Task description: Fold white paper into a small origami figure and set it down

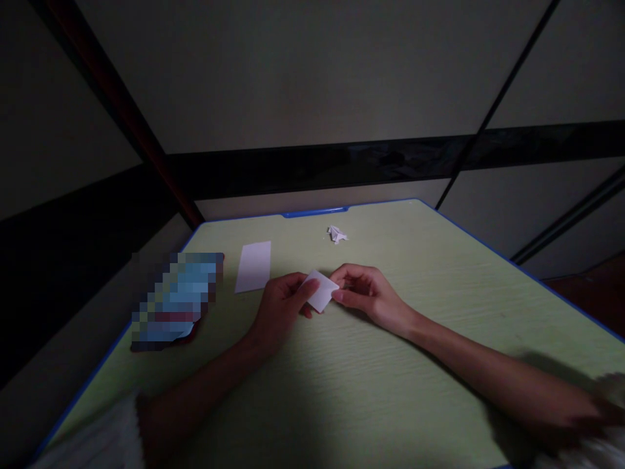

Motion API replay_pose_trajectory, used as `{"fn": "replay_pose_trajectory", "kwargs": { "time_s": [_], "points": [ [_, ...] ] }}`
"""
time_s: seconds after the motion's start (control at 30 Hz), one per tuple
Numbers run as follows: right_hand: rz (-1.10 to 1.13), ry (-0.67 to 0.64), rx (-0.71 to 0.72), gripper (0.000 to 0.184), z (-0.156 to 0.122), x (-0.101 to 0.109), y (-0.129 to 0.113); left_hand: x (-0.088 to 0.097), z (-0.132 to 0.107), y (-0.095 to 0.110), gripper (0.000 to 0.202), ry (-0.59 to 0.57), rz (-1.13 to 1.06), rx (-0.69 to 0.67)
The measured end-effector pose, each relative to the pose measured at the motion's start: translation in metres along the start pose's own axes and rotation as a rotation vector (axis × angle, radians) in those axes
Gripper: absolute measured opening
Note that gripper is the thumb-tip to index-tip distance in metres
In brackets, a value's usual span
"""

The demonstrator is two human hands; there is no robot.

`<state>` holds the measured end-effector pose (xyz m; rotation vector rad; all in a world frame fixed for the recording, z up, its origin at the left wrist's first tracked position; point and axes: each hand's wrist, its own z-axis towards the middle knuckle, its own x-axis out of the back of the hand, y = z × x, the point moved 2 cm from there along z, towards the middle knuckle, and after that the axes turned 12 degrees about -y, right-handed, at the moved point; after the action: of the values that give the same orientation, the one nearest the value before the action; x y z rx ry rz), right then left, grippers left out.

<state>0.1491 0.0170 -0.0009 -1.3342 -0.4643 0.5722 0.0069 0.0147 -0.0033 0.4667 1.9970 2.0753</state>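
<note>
A small folded piece of white paper [322, 294] is held above the table, turned so it looks like a diamond. My left hand [283, 301] grips its left side, with the thumb lying on top and the other fingers underneath. At its right corner, the thumb and fingertips of my right hand [368, 292] pinch the edge. Beyond my hands sits a small folded paper figure [336, 234] with pointed parts. A flat white paper sheet [254, 267] lies left of my left hand.
The light green table [439, 371] has a blue rim and a blue handle [316, 212] at its far edge. A pixelated, blurred flat object [178, 303] lies at the left. Behind the table stand pale panels [312, 78] with a dark band.
</note>
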Motion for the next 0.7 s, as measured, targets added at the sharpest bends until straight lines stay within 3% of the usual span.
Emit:
{"fn": "replay_pose_trajectory", "kwargs": {
  "time_s": [0.33,0.5,0.7],
  "points": [
    [0.049,0.002,0.022,0.006,0.0006,-0.0007,0.0003,-0.0012,-0.0010,0.0030,0.019,0.003,0.015,0.029],
    [0.068,0.037,0.097,0.017,-0.0010,-0.0004,-0.0035,-0.0014,-0.0011,0.0013,0.021,-0.016,0.015,0.053],
    [-0.095,0.035,0.114,0.009,-0.0026,0.0006,-0.0074,-0.0015,-0.0013,0.0004,0.022,-0.045,0.034,0.063]
  ]
}}
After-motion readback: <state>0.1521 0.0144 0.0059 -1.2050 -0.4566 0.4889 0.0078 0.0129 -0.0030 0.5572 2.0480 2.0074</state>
